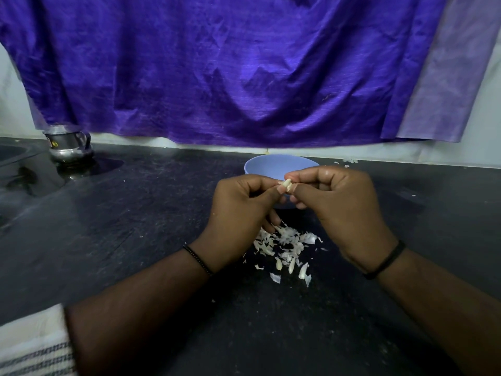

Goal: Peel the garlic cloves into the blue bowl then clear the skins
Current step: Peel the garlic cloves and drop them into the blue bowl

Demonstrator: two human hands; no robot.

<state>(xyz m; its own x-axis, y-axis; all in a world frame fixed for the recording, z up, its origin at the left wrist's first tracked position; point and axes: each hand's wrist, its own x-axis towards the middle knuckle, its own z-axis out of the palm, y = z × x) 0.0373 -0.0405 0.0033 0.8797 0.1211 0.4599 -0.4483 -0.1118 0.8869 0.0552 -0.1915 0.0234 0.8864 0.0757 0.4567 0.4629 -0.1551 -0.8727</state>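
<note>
Skins [284, 246] are heaped uncleared on the tabletop [135, 240]; one garlic clove [286, 183] is pinched by left hand [241, 210] and right hand [344, 204] before the blue bowl [267, 165], peeling judged unfinished.

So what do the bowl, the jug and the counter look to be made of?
Bowl: probably plastic, matte, an even pale blue with no glare. Jug: metal, likely steel, shiny with reflections. Counter: dark polished stone, perhaps granite, speckled and mirroring the jug.

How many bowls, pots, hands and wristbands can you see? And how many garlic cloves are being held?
Blue bowl: 1
Metal pot: 1
Hands: 2, left hand and right hand
Wristbands: 2, left wristband and right wristband
Garlic clove held: 1
Total: 7
</note>
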